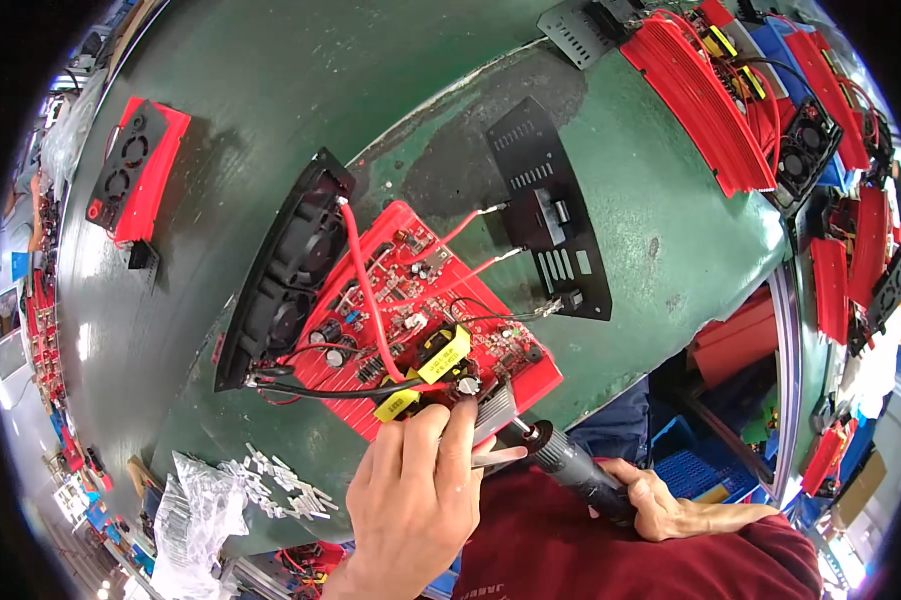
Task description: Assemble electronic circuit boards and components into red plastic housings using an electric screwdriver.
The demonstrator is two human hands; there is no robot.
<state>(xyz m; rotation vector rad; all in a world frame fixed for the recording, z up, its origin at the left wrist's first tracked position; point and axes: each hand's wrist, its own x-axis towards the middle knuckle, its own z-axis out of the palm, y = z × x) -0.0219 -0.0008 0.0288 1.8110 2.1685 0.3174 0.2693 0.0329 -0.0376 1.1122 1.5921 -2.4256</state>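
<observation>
A red circuit board unit [440,290] lies on the green bench, with red and black wires and yellow-wrapped transformers [443,357]. My left hand [415,490] grips its near edge, fingers over the board beside a grey finned metal piece [496,412] and thumb at the side. In my right hand [660,503] is a dark grey electric screwdriver [580,470], its tip pointing at that metal piece. Whether the tip touches a screw is hidden. A black panel with two fans [295,265] stands at the board's left; a slotted black end plate [552,215] lies to its right.
Another red unit with fans [140,170] sits at the far left. Several red heat-sink housings [695,110] crowd the far right. Small white pieces [280,485] and a clear plastic bag [198,510] lie near left. A blue crate [700,475] stands below the bench edge.
</observation>
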